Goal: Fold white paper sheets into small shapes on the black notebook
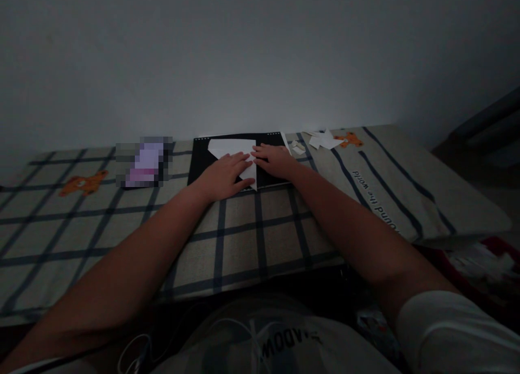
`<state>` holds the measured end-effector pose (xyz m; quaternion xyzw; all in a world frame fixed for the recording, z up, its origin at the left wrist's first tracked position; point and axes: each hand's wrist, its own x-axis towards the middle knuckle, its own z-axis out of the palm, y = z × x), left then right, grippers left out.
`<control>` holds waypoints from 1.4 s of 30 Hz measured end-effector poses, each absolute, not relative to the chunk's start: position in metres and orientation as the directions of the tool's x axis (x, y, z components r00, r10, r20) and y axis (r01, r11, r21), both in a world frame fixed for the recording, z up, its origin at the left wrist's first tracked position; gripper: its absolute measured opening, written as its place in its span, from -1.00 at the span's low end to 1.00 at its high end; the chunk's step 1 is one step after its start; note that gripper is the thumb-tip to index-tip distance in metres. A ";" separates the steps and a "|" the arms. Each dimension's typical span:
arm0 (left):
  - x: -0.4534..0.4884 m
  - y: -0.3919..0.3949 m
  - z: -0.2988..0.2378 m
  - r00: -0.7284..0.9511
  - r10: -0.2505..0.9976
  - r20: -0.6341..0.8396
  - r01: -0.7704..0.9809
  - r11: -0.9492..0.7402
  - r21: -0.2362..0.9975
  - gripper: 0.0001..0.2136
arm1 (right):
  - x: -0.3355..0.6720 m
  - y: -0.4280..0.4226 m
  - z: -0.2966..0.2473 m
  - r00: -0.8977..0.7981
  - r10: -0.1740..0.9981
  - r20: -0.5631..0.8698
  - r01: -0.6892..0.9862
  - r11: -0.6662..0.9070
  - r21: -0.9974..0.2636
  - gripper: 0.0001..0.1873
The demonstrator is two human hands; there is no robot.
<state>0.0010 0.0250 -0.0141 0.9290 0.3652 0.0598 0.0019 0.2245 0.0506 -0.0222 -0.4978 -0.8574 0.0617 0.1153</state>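
A folded sheet of white paper (233, 146) lies on a black notebook (198, 160) with a row of small holes along its far edge. My left hand (225, 176) rests flat on the paper with its fingers stretched out and the thumb near the paper's lower tip. Pressing at the paper's right edge, my right hand (274, 160) lies with its fingers extended, partly on the black cover. The two hands' fingertips almost meet. Some of the paper is hidden under the left hand.
A checked tablecloth (239, 244) covers the table, which stands against a pale wall (252, 59). A blurred-out phone-like thing (146, 162) lies at left. Paper pieces (325, 140) and a small folded piece (298, 147) are right of the notebook. A white cable (134, 344) hangs below the front edge.
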 end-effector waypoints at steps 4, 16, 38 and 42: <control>0.004 0.026 -0.015 0.710 0.696 0.108 0.696 -0.717 0.042 -0.34 | 0.223 0.051 -0.023 -0.448 0.885 0.124 0.857 0.465 -0.221 -0.51; 0.006 0.025 -0.016 0.702 0.702 0.119 0.702 -0.711 0.051 -0.37 | 0.225 0.060 -0.031 -0.389 0.911 0.141 0.847 0.413 -0.336 -0.32; 0.005 0.026 -0.018 0.709 0.701 0.075 0.699 -0.713 0.053 -0.32 | 0.223 0.058 -0.028 -0.386 0.913 0.133 0.836 0.407 -0.367 -0.31; 0.005 0.027 -0.018 0.707 0.704 0.068 0.704 -0.710 0.034 -0.31 | 0.223 0.057 -0.027 -0.393 0.912 0.116 0.841 0.407 -0.356 -0.32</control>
